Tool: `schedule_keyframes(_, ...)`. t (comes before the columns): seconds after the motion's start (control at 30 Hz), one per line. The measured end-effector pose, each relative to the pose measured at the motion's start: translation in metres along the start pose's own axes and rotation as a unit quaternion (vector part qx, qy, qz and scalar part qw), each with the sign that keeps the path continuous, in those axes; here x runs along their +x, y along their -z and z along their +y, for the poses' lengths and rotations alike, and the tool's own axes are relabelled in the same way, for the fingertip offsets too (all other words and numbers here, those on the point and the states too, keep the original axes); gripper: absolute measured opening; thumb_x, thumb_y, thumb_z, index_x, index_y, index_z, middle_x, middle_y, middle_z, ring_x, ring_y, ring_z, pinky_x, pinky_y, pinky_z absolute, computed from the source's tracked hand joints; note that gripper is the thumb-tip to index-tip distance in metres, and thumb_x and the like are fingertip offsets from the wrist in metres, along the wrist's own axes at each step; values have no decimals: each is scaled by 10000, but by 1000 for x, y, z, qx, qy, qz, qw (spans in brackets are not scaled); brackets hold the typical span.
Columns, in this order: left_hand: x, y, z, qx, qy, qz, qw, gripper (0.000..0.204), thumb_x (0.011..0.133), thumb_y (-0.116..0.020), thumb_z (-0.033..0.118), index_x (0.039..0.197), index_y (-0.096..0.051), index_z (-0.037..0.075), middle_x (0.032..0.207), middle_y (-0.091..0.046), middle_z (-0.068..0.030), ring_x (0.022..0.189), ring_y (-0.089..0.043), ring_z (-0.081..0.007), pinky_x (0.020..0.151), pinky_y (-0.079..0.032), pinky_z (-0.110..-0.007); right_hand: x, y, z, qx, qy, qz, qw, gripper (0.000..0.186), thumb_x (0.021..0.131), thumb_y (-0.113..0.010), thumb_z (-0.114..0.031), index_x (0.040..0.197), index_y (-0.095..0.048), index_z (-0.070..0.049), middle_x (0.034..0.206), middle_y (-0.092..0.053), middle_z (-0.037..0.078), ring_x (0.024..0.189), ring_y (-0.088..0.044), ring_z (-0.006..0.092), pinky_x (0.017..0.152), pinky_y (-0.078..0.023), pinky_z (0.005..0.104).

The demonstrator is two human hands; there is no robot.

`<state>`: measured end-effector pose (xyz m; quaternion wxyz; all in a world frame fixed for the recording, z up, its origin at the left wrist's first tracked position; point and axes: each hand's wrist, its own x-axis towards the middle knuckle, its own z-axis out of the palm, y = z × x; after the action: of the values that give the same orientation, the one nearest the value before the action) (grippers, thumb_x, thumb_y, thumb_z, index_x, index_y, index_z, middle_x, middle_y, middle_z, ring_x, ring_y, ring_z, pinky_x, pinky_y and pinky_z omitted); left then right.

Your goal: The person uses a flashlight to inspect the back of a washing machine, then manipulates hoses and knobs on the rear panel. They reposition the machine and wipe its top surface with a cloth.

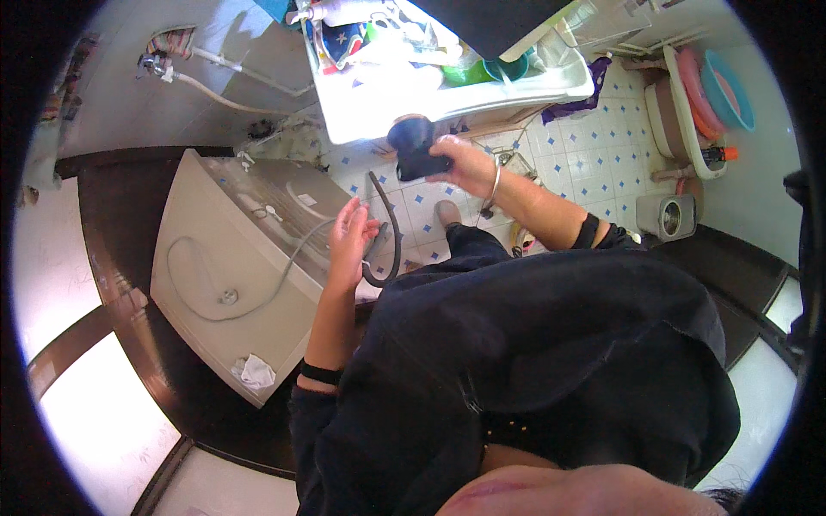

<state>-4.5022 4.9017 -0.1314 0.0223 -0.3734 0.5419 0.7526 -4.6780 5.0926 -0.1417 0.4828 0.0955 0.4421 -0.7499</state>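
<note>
My right hand [469, 166] is closed around a black piece [415, 148] with a wide rounded end, a narrower waist and a flared base; its exact kind I cannot make out. It is held over the tiled floor, just in front of the white basin's edge. My left hand [348, 236] is raised at the left, palm turned inward and fingers loosely apart, with nothing visible in it. Close beside its fingers a bent black hose [395, 225] curves down. Whether the hand touches the hose I cannot tell.
A white basin [379, 120] holding bottles and a green container [469, 73] stands ahead. At left is a beige flat-topped unit [215, 275] with a thin grey hose and a white cloth [255, 371] on it. Basins [727, 90] lean at the far right, above a small bin [667, 217].
</note>
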Motion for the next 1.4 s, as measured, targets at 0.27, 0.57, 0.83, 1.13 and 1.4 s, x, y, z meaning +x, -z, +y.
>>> schedule_keyframes(0.27,-22,41,-17,-8,9,52,999,418,915,-522,214,1274,-439,17,1183,-540,-133,888,-576,-174,767,-470,-290,12,-12,-41,60,-25,48,997,387,813,-428,-174,1148,-418,19,1095,-531,182,1018,-539,289,842,-484,394)
schedule_keyframes(0.57,-32,53,-17,-22,-5,66,998,405,909,-531,201,1261,-459,14,1160,-556,-125,881,-576,-168,755,-472,-281,34,-13,-43,79,-22,52,995,377,775,-456,-160,1113,-444,6,1069,-555,197,980,-572,322,835,-492,443)
schedule_keyframes(0.83,-34,58,-22,-4,7,85,996,378,913,-525,203,1245,-483,29,1163,-558,-114,882,-575,-160,758,-469,-275,65,-7,-67,-69,25,63,995,219,773,-511,-146,956,-489,-29,955,-564,136,878,-580,244,690,-534,359)
schedule_keyframes(1.13,-40,70,-28,-22,9,94,995,391,902,-538,201,1239,-475,13,1144,-571,-112,884,-581,-167,761,-466,-279,130,0,-124,-653,255,174,692,490,678,-659,-383,995,-549,-26,952,-622,203,901,-600,330,817,-455,358)
schedule_keyframes(1.4,-55,75,-25,-59,16,126,990,374,891,-556,196,1224,-503,33,1132,-573,-88,867,-578,-143,745,-465,-254,156,-50,-130,-833,298,89,457,424,685,-651,-304,1030,-545,-80,1050,-556,193,990,-557,349,871,-449,407)
